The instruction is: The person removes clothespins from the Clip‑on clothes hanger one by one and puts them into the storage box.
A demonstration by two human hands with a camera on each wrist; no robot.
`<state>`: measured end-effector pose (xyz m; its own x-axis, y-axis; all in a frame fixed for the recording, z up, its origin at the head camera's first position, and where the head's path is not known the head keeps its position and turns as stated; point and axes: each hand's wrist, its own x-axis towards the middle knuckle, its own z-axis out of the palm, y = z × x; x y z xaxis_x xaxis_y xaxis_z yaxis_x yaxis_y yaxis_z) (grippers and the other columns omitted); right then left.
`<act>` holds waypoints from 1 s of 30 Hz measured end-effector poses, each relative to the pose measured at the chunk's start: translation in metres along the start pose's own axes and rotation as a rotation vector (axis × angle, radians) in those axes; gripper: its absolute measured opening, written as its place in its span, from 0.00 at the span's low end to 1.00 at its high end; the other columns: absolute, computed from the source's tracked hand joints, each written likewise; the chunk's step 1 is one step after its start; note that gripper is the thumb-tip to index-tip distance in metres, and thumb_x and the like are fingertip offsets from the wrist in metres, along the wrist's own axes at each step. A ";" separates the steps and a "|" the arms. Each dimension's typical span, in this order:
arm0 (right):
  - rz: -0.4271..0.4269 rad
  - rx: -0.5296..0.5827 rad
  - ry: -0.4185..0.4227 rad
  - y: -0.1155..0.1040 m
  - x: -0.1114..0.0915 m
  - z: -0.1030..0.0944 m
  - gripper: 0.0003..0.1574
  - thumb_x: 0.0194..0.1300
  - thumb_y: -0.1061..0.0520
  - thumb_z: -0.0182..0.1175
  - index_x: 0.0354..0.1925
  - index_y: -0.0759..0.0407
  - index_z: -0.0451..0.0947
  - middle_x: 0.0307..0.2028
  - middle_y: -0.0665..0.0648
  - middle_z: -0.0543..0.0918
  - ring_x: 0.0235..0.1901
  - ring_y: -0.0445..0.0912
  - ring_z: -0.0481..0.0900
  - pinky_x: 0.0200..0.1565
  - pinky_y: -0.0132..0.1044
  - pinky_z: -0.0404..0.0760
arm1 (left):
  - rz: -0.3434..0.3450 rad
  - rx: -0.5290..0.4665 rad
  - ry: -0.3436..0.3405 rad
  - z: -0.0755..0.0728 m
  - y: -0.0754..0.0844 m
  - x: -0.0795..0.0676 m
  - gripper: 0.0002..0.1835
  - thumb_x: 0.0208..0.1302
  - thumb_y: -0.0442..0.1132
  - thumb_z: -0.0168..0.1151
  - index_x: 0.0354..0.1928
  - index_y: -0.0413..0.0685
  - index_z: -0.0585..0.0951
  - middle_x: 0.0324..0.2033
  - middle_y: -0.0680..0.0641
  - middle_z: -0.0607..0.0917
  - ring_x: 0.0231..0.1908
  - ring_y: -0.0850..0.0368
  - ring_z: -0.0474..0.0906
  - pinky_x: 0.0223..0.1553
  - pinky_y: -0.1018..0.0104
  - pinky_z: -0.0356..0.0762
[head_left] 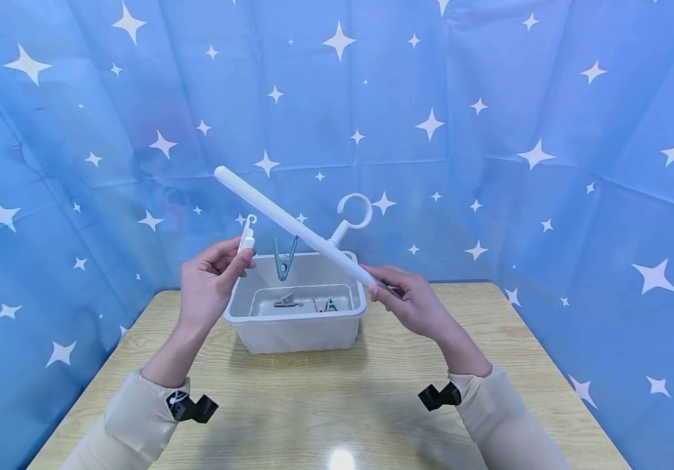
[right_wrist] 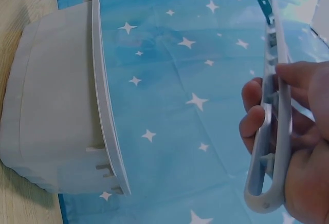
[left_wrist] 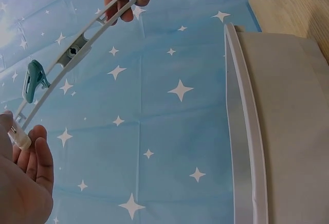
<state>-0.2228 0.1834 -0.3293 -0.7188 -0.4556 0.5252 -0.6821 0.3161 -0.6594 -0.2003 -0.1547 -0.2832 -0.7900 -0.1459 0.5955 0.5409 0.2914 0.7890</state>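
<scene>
A white plastic hanger [head_left: 272, 210] with a round hook [head_left: 370, 212] slants up to the left above the bin. My right hand [head_left: 413, 303] grips its lower right end; in the right wrist view the hanger's slotted underside [right_wrist: 281, 172] lies between fingers and thumb. From the bar hangs a teal clothespin [head_left: 283, 264], also seen on the hanger's slot in the left wrist view. My left hand [head_left: 210, 281] pinches a small white clothespin [head_left: 246, 241] with a hooked tip, upright beside the bar's raised half. In the left wrist view the white clothespin overlaps the bar's end.
A light grey plastic bin [head_left: 295, 336] stands on the wooden table [head_left: 290, 405] below the hanger. Inside it lie a grey clothespin [head_left: 286, 301] and a dark teal one [head_left: 331, 305]. A blue curtain [head_left: 489, 215] with white stars closes off the back and both sides.
</scene>
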 end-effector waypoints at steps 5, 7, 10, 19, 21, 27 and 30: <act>-0.004 0.005 0.005 -0.001 0.001 0.000 0.26 0.73 0.60 0.59 0.66 0.53 0.75 0.41 0.57 0.82 0.27 0.40 0.75 0.25 0.32 0.75 | -0.020 0.007 0.000 -0.001 -0.003 0.002 0.16 0.65 0.44 0.69 0.51 0.46 0.87 0.28 0.66 0.87 0.28 0.66 0.82 0.34 0.73 0.81; 0.001 0.005 0.009 -0.001 0.001 0.000 0.25 0.72 0.60 0.59 0.66 0.53 0.75 0.41 0.57 0.82 0.27 0.40 0.75 0.25 0.32 0.75 | -0.027 0.021 0.003 -0.001 -0.004 0.002 0.16 0.65 0.44 0.69 0.52 0.46 0.86 0.31 0.66 0.86 0.30 0.66 0.82 0.35 0.74 0.81; 0.008 0.006 0.012 -0.002 0.001 0.000 0.25 0.72 0.61 0.59 0.66 0.54 0.75 0.43 0.58 0.82 0.29 0.42 0.76 0.26 0.32 0.75 | -0.024 0.039 0.005 -0.002 -0.005 0.002 0.16 0.65 0.45 0.69 0.52 0.46 0.87 0.36 0.63 0.84 0.34 0.65 0.83 0.37 0.76 0.80; 0.021 -0.004 0.019 -0.005 0.001 0.000 0.25 0.72 0.59 0.59 0.66 0.52 0.76 0.44 0.57 0.82 0.29 0.43 0.77 0.26 0.32 0.76 | -0.036 0.079 0.014 -0.004 -0.010 0.004 0.16 0.65 0.46 0.69 0.50 0.46 0.87 0.37 0.62 0.82 0.36 0.65 0.80 0.36 0.78 0.77; 0.025 -0.006 0.019 -0.004 0.001 0.000 0.25 0.72 0.59 0.59 0.66 0.52 0.76 0.43 0.57 0.82 0.29 0.43 0.77 0.26 0.32 0.76 | -0.043 0.089 0.016 -0.005 -0.011 0.005 0.16 0.65 0.47 0.69 0.50 0.45 0.87 0.37 0.62 0.82 0.37 0.66 0.80 0.36 0.79 0.77; 0.029 -0.008 0.024 -0.004 0.000 0.000 0.25 0.72 0.58 0.59 0.66 0.51 0.76 0.43 0.57 0.82 0.28 0.44 0.77 0.26 0.32 0.75 | -0.064 0.099 0.011 -0.006 -0.014 0.006 0.17 0.64 0.49 0.69 0.49 0.47 0.87 0.38 0.63 0.83 0.38 0.66 0.80 0.36 0.78 0.77; 0.024 -0.011 0.026 -0.004 0.000 0.001 0.25 0.72 0.59 0.59 0.66 0.52 0.76 0.42 0.58 0.82 0.27 0.42 0.76 0.25 0.32 0.75 | -0.074 0.095 0.002 -0.007 -0.016 0.006 0.16 0.64 0.49 0.69 0.50 0.49 0.87 0.37 0.63 0.83 0.38 0.67 0.81 0.37 0.79 0.77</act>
<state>-0.2205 0.1815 -0.3268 -0.7384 -0.4260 0.5228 -0.6657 0.3362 -0.6662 -0.2117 -0.1671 -0.2906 -0.8262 -0.1724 0.5363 0.4509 0.3684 0.8130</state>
